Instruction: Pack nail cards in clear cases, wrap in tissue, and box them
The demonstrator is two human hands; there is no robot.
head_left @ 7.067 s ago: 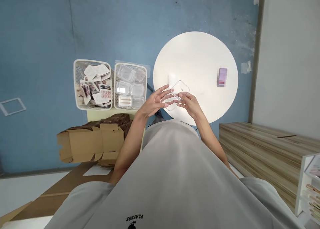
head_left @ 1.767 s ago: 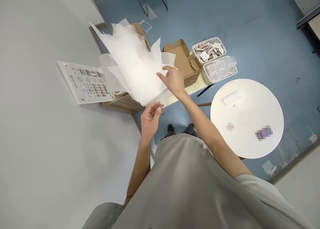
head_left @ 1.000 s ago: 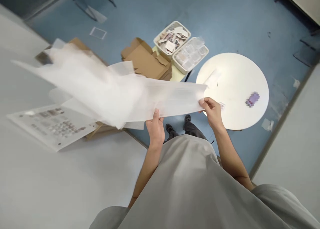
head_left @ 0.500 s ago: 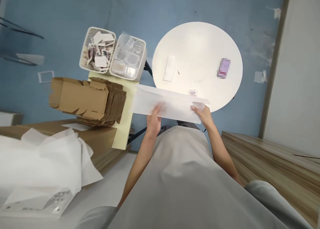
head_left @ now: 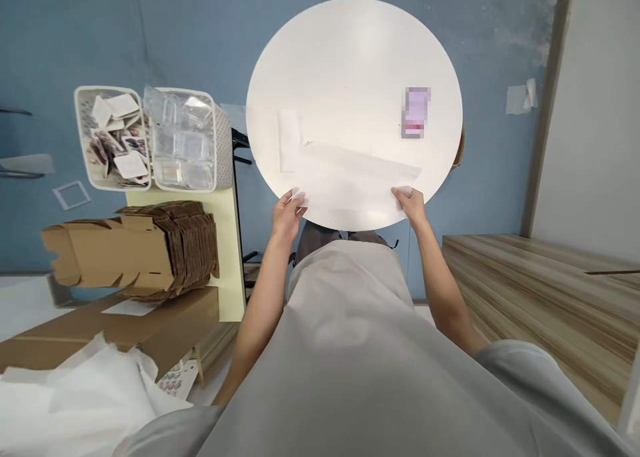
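A thin white sheet (head_left: 357, 180) lies spread over the near part of the round white table (head_left: 350, 50). My left hand (head_left: 287, 210) pinches its near left corner at the table's edge. My right hand (head_left: 411, 202) pinches its near right corner. A small white packet (head_left: 289, 140) rests on the table just beyond the sheet's left end. A blurred purple item (head_left: 416, 110) lies on the table's right side.
To the left, two white baskets hold printed cards (head_left: 113, 137) and clear plastic boxes (head_left: 183, 140) on a pale yellow stand. Flat cardboard boxes (head_left: 135, 250) are stacked below them. Loose white sheets (head_left: 75, 397) lie at bottom left. A wooden bench (head_left: 540, 297) is on the right.
I pulled one white sheet from the pile at the left, turned back to the round table and lowered the sheet onto it. Both hands have moved apart to its near corners.
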